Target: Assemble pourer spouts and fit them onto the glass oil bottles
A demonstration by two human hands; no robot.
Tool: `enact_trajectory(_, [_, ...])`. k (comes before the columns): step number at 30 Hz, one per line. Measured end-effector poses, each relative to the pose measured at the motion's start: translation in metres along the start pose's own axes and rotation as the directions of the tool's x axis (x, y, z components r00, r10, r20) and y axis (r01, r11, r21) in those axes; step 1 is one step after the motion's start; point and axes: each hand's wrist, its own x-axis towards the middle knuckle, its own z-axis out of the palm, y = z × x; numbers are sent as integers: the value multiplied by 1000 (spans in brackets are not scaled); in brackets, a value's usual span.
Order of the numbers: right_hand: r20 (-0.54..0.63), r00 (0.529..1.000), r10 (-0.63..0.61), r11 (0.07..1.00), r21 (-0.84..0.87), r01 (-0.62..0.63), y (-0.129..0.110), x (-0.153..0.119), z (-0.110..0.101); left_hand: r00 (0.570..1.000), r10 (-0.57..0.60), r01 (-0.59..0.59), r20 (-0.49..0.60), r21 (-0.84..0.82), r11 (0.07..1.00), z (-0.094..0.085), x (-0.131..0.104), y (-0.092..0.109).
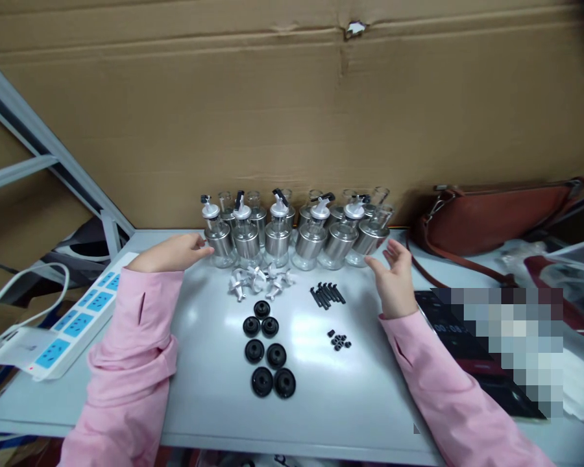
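Several glass bottles with metal sleeves [278, 240] stand in two rows at the back of the table; several front ones carry white and black tops [279, 206]. My left hand [175, 253] is at the left end of the front row, fingers apart, close beside the leftmost bottle. By the right end, my right hand [395, 275] is spread with nothing in it. White plastic parts [258, 280] lie in front of the bottles. Nearer are black round discs [276, 355], with black sticks [328, 295] and small black pieces [339, 342] to their right.
A white power strip [78, 324] lies on the left of the grey table [214, 415]. On the right are a brown bag [496, 220] with its strap and a dark device [467, 350], partly pixelated. Cardboard [272, 110] rises behind the bottles.
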Motion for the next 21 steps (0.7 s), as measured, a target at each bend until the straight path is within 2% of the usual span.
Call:
enact_trajectory(2, [-36,996,-79,995,-57,77,-14,-8,0,999,12,-15,45,52,999,-2,-5,6])
enact_trajectory(4, [-13,953,-304,935,-194,296,-28,-17,0,991,104,-107,84,31,994,-4,-11,16])
enact_trajectory(5, [5,929,-370,905,-221,362,-35,-21,0,982,157,-159,101,11,987,-5,-13,22])
enact_trajectory(8, [58,888,-455,858,-238,455,-46,-28,2,938,308,-306,158,-38,951,1,-18,44])
enact_trajectory(11, [102,870,-482,839,-231,492,-47,-31,3,870,439,-434,224,-74,898,18,-16,67])
enact_trajectory(15, [149,835,-530,808,-211,550,-46,-34,4,859,489,-488,152,-46,872,40,-7,86])
enact_trajectory(19, [176,738,-651,712,-197,674,-53,-39,4,828,559,-556,44,-55,829,49,-1,95])
enact_trajectory(21, [201,706,-679,680,-190,708,-57,-42,4,802,597,-595,33,-52,802,54,1,97])
